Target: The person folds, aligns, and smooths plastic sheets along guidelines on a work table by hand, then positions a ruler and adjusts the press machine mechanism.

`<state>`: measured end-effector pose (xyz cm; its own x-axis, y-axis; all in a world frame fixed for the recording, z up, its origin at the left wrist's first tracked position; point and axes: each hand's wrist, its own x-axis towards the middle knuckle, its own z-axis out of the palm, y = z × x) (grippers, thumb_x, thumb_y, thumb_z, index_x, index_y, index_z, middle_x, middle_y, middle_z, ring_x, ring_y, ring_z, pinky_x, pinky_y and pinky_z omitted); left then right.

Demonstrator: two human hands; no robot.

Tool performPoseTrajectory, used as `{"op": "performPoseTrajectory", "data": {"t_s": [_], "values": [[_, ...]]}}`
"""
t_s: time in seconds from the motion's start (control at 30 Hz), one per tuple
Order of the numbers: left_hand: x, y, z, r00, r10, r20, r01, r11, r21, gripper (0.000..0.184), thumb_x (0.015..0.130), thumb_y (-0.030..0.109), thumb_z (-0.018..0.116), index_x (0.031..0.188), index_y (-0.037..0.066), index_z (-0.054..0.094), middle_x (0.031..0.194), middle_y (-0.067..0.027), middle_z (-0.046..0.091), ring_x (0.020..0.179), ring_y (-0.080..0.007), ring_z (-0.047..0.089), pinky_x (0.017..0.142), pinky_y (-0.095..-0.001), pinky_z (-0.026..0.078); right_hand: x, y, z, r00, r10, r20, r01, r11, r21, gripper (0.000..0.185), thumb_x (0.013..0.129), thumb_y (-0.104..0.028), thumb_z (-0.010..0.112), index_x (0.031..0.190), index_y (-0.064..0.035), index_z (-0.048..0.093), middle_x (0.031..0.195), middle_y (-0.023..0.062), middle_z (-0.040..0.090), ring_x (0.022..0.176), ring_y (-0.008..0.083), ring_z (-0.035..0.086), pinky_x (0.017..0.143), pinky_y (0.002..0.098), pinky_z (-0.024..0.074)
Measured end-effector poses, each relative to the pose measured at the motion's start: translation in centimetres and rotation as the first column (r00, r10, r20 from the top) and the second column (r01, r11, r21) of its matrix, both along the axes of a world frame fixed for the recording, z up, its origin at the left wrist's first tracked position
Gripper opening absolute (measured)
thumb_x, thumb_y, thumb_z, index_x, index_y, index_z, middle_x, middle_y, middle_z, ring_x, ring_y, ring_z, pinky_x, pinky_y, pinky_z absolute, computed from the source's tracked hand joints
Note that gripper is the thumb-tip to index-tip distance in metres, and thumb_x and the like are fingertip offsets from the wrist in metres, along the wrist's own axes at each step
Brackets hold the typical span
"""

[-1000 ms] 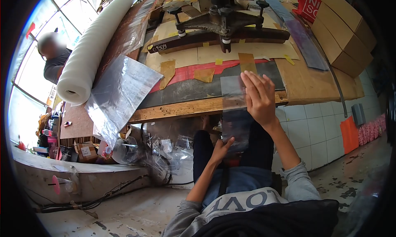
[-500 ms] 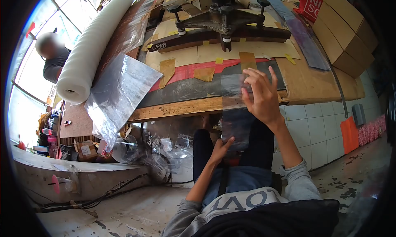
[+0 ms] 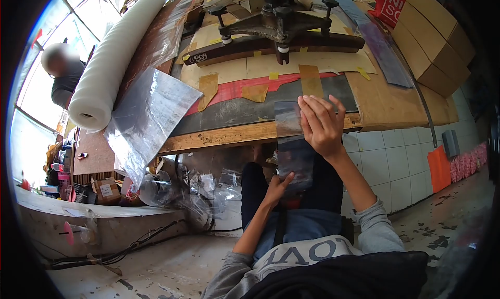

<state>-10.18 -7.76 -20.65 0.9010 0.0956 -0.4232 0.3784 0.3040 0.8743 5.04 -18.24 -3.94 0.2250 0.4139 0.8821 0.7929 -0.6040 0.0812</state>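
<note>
Clear plastic strip (image 3: 295, 158) spans between the hands: far end over the bench (image 3: 219, 137) edge, near end above the lap. Left hand (image 3: 276, 191) pinches its near left edge, thumb on top. Right hand (image 3: 324, 124) sits at the far right corner, fingers overlapping it; can't tell if gripping. Larger clear plastic sheet (image 3: 156, 109) hangs off bench, left.

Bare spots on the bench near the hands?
Black mat between the clear sheet and the film; cardboard between mat and dark strip. Crowded: far left, with roll and clear sheet; also around the right hand, at the film.
</note>
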Motion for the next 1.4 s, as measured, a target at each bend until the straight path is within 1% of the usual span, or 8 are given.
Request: {"op": "performPoseTrajectory", "data": {"t_s": [0.1, 0.2, 0.4, 0.8, 0.9, 1.0, 1.1, 1.4], "values": [[0.0, 0.2, -0.2, 1.000, -0.030, -0.008, 0.030, 0.999, -0.011, 0.051, 0.094, 0.024, 0.063, 0.129, -0.009, 0.047, 0.118, -0.0140, 0.061, 0.111, -0.0185, 0.055, 0.098, -0.0306, 0.039, 0.0, 0.0, 0.2, 1.000, 0.010, 0.007, -0.010, 1.000, 0.005, 0.030, 0.080, -0.009, 0.068, 0.110, -0.0057, 0.068, 0.108, 0.0016, 0.065, 0.098, 0.0154, 0.062, 0.098, 0.0402, 0.0371], [-0.3, -0.4, 0.4, 0.991, 0.055, 0.120, -0.060, 0.997, 0.038, 0.049, 0.094, 0.038, 0.063, 0.106, -0.009, 0.065, 0.094, -0.0082, 0.067, 0.086, -0.0117, 0.059, 0.077, -0.0274, 0.046, 0.2, -0.1, 0.0, 0.997, 0.050, -0.051, -0.049, 0.999, 0.018, 0.031, 0.079, -0.007, 0.069, 0.110, -0.0052, 0.068, 0.108, 0.0025, 0.064, 0.095, 0.0157, 0.062, 0.091, 0.0388, 0.0387], [-0.1, -0.1, -1.1, 0.992, 0.039, 0.124, -0.048, 0.996, 0.075, 0.048, 0.094, 0.038, 0.062, 0.100, -0.010, 0.067, 0.092, -0.0073, 0.067, 0.084, -0.0105, 0.057, 0.076, -0.0271, 0.045, 0.0, -0.2, 0.0, 0.998, 0.065, -0.017, -0.065, 0.998, 0.015, 0.035, 0.077, -0.006, 0.070, 0.111, -0.0045, 0.068, 0.107, 0.0028, 0.064, 0.091, 0.0168, 0.062, 0.086, 0.0373, 0.0387], [0.1, 0.6, -2.0, 0.996, 0.003, 0.087, -0.015, 0.990, 0.139, 0.042, 0.092, 0.034, 0.064, 0.096, -0.007, 0.068, 0.084, -0.0053, 0.066, 0.073, -0.0093, 0.055, 0.068, -0.0298, 0.045, 0.4, -0.1, 0.7, 0.971, 0.112, -0.210, -0.123, 0.992, -0.040, 0.025, 0.077, -0.005, 0.067, 0.102, -0.0038, 0.068, 0.103, 0.0031, 0.063, 0.092, 0.0182, 0.060, 0.087, 0.0390, 0.0380], [-0.1, 0.6, 0.1, 0.953, 0.050, 0.299, -0.136, 0.952, 0.275, 0.042, 0.091, 0.027, 0.066, 0.113, -0.008, 0.060, 0.083, -0.0100, 0.068, 0.068, -0.0158, 0.059, 0.070, -0.0302, 0.046, 0.6, 0.1, 1.6, 0.924, 0.100, -0.369, -0.121, 0.992, -0.033, 0.020, 0.079, -0.006, 0.066, 0.099, -0.0052, 0.063, 0.099, 0.0034, 0.062, 0.095, 0.0202, 0.058, 0.088, 0.0406, 0.0379], [0.1, 1.2, 3.1, 0.954, -0.095, 0.284, -0.105, 0.782, 0.615, 0.065, 0.088, 0.019, 0.069, 0.137, -0.007, 0.035, 0.087, -0.0171, 0.069, 0.074, -0.0289, 0.068, 0.074, -0.0325, 0.050, 0.9, 0.2, 1.8, 0.898, 0.026, -0.439, -0.085, 0.990, -0.115, 0.020, 0.082, -0.007, 0.064, 0.101, -0.0066, 0.057, 0.096, 0.0034, 0.061, 0.096, 0.0209, 0.057, 0.089, 0.0409, 0.0378], [0.6, 1.1, 7.1, 0.902, -0.181, 0.392, -0.134, 0.746, 0.653, 0.084, 0.085, 0.012, 0.070, 0.144, -0.003, 0.012, 0.090, -0.0205, 0.068, 0.084, -0.0394, 0.068, 0.077, -0.0372, 0.053, 1.2, 0.1, 2.1, 0.895, 0.060, -0.443, -0.124, 0.986, -0.115, 0.022, 0.083, -0.008, 0.063, 0.103, -0.0067, 0.055, 0.097, 0.0044, 0.061, 0.098, 0.0218, 0.057, 0.091, 0.0420, 0.0377], [1.2, 0.2, 13.7, 0.764, -0.195, 0.615, -0.317, 0.717, 0.621, 0.079, 0.087, 0.008, 0.068, 0.136, -0.010, 0.008, 0.098, -0.0231, 0.064, 0.084, -0.0389, 0.069, 0.079, -0.0409, 0.054, 3.9, -0.3, 2.4, 0.874, 0.098, -0.475, -0.158, 0.983, -0.088, 0.021, 0.084, -0.005, 0.062, 0.103, -0.0045, 0.054, 0.099, 0.0082, 0.059, 0.097, 0.0268, 0.058, 0.088, 0.0411, 0.0400]]}}
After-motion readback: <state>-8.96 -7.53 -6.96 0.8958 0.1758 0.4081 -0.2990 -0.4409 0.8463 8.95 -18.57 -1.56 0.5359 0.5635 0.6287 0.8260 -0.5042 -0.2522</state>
